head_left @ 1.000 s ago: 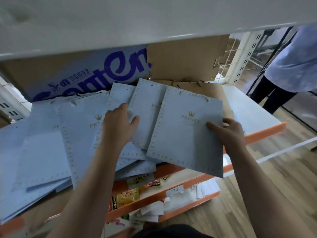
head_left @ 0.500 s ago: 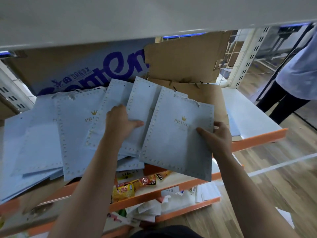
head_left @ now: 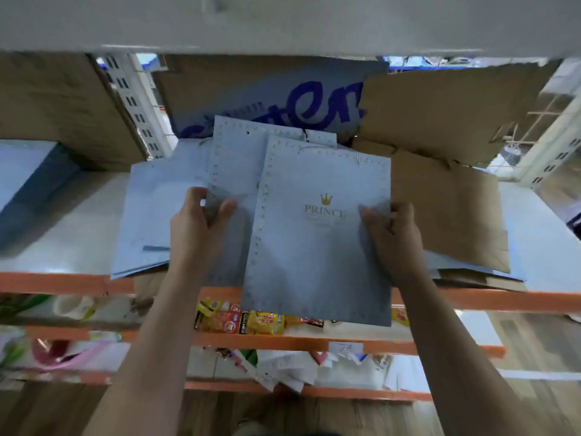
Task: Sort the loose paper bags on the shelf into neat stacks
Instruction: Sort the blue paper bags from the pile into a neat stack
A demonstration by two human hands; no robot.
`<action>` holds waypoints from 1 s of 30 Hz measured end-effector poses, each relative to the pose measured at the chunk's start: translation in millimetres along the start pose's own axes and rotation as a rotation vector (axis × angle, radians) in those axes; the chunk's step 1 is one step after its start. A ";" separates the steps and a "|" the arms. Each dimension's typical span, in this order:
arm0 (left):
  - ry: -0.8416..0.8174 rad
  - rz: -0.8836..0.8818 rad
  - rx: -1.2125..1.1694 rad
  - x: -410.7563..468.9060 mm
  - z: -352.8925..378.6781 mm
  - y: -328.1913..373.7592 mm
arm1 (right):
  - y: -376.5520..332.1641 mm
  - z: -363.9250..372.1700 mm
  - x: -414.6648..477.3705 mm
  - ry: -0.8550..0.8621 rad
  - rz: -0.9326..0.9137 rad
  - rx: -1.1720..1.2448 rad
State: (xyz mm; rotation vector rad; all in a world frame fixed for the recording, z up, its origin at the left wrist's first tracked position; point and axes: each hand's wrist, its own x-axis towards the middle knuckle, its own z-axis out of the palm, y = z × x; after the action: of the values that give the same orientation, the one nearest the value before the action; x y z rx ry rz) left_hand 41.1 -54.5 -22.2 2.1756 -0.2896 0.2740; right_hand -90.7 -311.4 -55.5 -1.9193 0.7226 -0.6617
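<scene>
Several flat pale-blue paper bags with dotted borders lie overlapped on the white shelf (head_left: 78,221). The top bag (head_left: 317,247), with a gold crown and "PRINCE" print, hangs over the orange front edge. My right hand (head_left: 393,234) grips its right edge, thumb on top. My left hand (head_left: 198,228) holds the left edge of the bag beneath it (head_left: 235,158), thumb on top. More blue bags (head_left: 147,215) lie spread to the left under these.
A brown paper bag (head_left: 446,215) lies right of the pile. Cardboard boxes (head_left: 440,102) and a blue-printed carton (head_left: 283,99) stand behind. Another blue stack (head_left: 22,174) sits at far left. Lower orange shelves (head_left: 283,341) hold snack packets and papers.
The fanned-out bags have been drawn together into a tighter pile in front of me. Both hands moved inward, each now gripping an edge. The camera view shifted left, squarely onto the shelf.
</scene>
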 end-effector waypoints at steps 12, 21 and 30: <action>0.256 -0.185 0.052 6.8 -181.2 -148.6 | -104.7 184.0 -50.0 -0.198 -0.016 0.178; 0.208 -0.172 0.109 56.1 -306.6 -261.2 | -157.0 331.8 -110.7 -0.341 0.100 0.280; 0.183 -0.221 0.055 116.0 -339.1 -329.2 | -181.3 417.1 -111.6 -0.303 -0.002 0.211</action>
State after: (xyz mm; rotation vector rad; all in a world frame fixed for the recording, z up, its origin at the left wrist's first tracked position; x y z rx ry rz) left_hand 221.0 397.1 -44.0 2.1951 0.0615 0.3567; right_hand 164.7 80.4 -76.9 -1.7733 0.4410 -0.4165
